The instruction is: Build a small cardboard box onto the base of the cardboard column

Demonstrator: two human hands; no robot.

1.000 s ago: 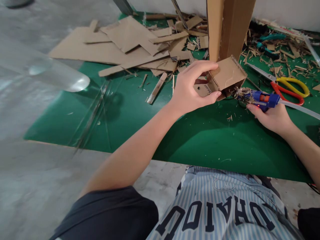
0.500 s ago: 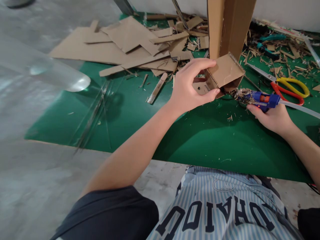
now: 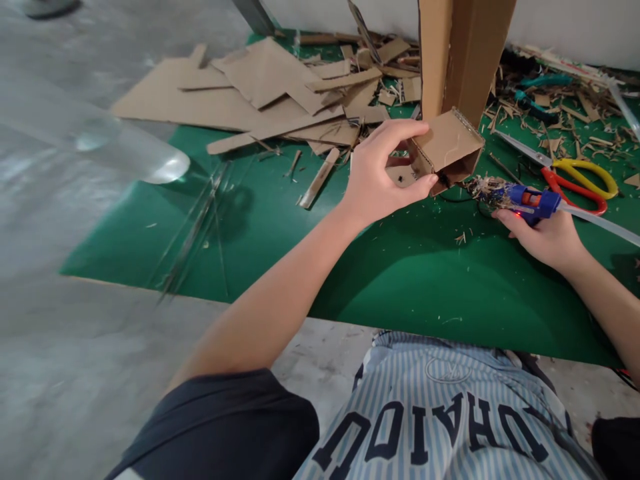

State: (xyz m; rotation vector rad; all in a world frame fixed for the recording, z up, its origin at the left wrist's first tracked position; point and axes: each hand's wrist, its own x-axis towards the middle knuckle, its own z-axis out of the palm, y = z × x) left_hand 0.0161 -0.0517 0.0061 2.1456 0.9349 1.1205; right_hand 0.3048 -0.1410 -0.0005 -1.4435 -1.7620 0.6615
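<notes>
A small cardboard box (image 3: 445, 141), open at the side toward the right, is gripped between the thumb and fingers of my left hand (image 3: 377, 170). My right hand (image 3: 550, 233) is wrapped around a blue hot glue gun (image 3: 533, 203) with a small red light lit. A whitish glue stick (image 3: 600, 219) runs out of its back. Scraps of fibre cling to the gun's front, and its nozzle is close to the box's open lower edge. Whether the tip touches the cardboard I cannot tell.
Scissors (image 3: 565, 167) with yellow and red handles lie right of the box. A tall cardboard column (image 3: 453, 53) stands behind it. Cardboard sheets (image 3: 200, 100) and offcuts cover the back left. Thin clear sticks (image 3: 200, 213) lie at left on the green tabletop (image 3: 390, 293).
The view has shifted slightly, so the background sits a little farther right. Both hands keep their grips, with the box and glue gun in nearly the same position.
</notes>
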